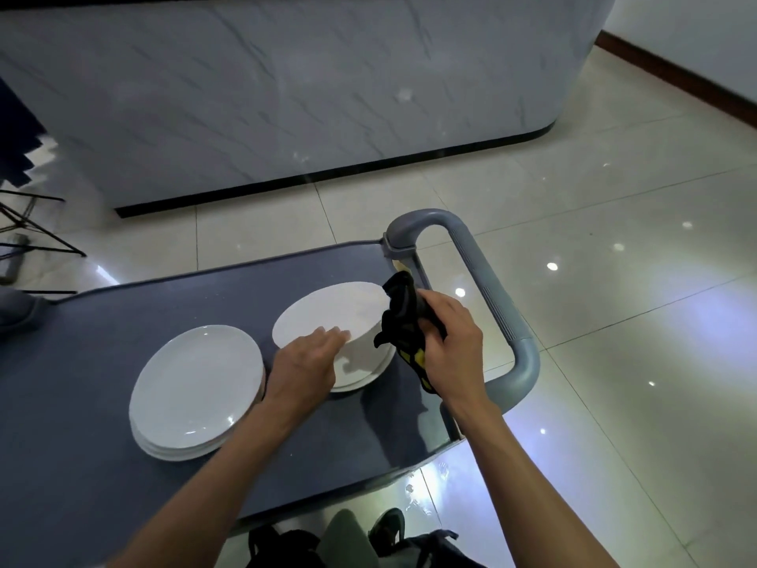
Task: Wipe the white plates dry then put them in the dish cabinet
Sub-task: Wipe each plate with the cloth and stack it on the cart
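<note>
The white plate [332, 311] is tilting up off the right-hand stack [360, 375], just beyond my left hand [305, 362], whose straight fingers are steadying its near edge so my right hand [448, 342], gripping the black cloth [403, 321], is reaching its face.

I see even, fairly dim indoor light, with bright ceiling-lamp glare spotting the glossy floor [614, 256] right of my hands, soft shadows under them, and wide-angle bending with slight blur toward the edges.
</note>
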Available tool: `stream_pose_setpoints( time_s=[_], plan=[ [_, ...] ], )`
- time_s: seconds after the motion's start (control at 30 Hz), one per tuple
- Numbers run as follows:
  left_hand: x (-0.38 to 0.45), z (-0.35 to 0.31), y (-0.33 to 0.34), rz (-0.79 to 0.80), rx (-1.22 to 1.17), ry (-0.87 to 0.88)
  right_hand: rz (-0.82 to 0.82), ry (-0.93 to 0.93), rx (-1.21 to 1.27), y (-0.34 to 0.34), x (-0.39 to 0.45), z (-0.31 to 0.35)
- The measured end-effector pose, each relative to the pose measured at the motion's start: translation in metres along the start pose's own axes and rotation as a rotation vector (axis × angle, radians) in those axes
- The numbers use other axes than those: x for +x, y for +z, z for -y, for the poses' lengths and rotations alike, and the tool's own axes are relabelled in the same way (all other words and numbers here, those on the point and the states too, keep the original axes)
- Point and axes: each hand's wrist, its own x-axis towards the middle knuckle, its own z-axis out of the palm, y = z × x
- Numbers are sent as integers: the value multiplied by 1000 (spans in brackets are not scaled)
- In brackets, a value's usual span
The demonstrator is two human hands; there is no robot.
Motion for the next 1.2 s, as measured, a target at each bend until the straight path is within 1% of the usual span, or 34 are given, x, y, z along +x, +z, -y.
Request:
stream_pose_setpoints(
  time_s=[0.13, 0.33, 0.57, 0.7, 0.93, 1.07, 1.2],
  plan=[
    [-10, -7, 7, 48, 3, -5, 26, 8, -19, 4, -4, -6],
    [-17, -9, 20, 124, 58, 52, 57, 9, -13, 8, -12, -12],
    [-24, -9, 29, 161, 98, 89, 75, 36, -30, 10, -18, -18],
    [-28, -7, 34, 170, 82, 88, 78, 53, -53, 11, -22, -20],
    [-39, 3, 47, 253, 53, 78, 105, 59, -56, 14, -27, -15],
    [-41, 4, 48, 227, 5, 91, 119, 56, -64, 18, -26, -12],
    [-39, 9, 37, 133, -161, 129, 141, 39, -76, 24, -23, -4]
  ],
)
